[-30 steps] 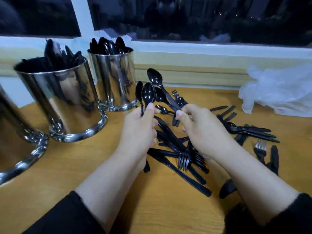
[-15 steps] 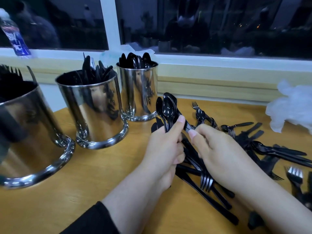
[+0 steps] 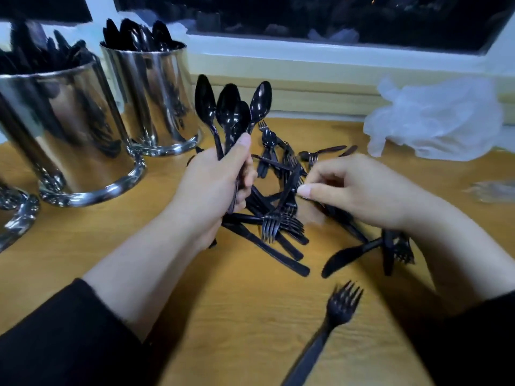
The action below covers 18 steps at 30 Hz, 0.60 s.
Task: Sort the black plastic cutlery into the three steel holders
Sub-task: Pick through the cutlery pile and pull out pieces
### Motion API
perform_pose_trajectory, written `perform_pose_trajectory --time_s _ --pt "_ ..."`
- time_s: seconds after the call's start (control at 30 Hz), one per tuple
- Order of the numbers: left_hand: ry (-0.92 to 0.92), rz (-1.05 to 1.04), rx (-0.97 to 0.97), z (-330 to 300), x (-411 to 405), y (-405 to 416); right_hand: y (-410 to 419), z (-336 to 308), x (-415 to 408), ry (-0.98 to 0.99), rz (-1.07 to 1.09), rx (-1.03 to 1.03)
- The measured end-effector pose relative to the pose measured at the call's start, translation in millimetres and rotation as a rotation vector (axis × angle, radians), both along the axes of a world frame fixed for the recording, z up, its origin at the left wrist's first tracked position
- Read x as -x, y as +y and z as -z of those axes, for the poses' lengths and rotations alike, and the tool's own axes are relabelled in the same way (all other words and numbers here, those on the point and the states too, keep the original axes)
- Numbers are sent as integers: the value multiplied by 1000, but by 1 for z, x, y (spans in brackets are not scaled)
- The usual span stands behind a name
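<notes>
My left hand [image 3: 214, 188] grips a bunch of black spoons [image 3: 231, 112] upright by their handles, bowls fanned out above my thumb. My right hand [image 3: 359, 190] hovers over the cutlery pile [image 3: 278, 215], fingers curled with thumb and fingertips close together at a black piece; whether it pinches that piece I cannot tell. A steel holder with spoons [image 3: 156, 87] stands at the back. A larger steel holder [image 3: 64, 126] stands left of it with black cutlery inside. Only the base of a third holder [image 3: 16, 215] shows at the far left.
A single fork [image 3: 331, 327] lies near the front edge and a knife [image 3: 348, 256] sits right of the pile. Crumpled clear plastic [image 3: 434, 121] rests at the back right by the window sill [image 3: 306, 51]. Bare wooden tabletop [image 3: 223, 316] lies in front.
My right hand let go of the spoon it was passing and moved right, down over the pile. The spoon joined the bunch in my left hand, which is raised. The camera shifted.
</notes>
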<state>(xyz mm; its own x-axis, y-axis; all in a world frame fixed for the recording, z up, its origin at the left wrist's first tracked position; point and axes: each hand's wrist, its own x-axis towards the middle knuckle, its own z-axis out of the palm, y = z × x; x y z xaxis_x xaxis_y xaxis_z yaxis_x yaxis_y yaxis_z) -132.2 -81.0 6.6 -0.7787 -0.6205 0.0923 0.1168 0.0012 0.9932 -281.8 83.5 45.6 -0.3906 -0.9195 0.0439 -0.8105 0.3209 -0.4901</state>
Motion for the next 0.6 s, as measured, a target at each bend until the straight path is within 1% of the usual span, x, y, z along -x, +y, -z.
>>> perform_pose_trajectory --time_s 0.07,0.2,0.33,0.47,0.6 --pt "-5 6 41 2 0 4 8 1 2 -37 -25 -22" --pt "-19 -57 74 4 1 3 8 8 9 -83 38 103" --pt "4 -80 24 2 1 3 -3 23 11 -29 118 118" --pt "-25 -145 56 4 2 2 -14 27 17 -11 200 168" --pt "-15 -175 64 6 4 -2 -35 20 18 20 216 121"
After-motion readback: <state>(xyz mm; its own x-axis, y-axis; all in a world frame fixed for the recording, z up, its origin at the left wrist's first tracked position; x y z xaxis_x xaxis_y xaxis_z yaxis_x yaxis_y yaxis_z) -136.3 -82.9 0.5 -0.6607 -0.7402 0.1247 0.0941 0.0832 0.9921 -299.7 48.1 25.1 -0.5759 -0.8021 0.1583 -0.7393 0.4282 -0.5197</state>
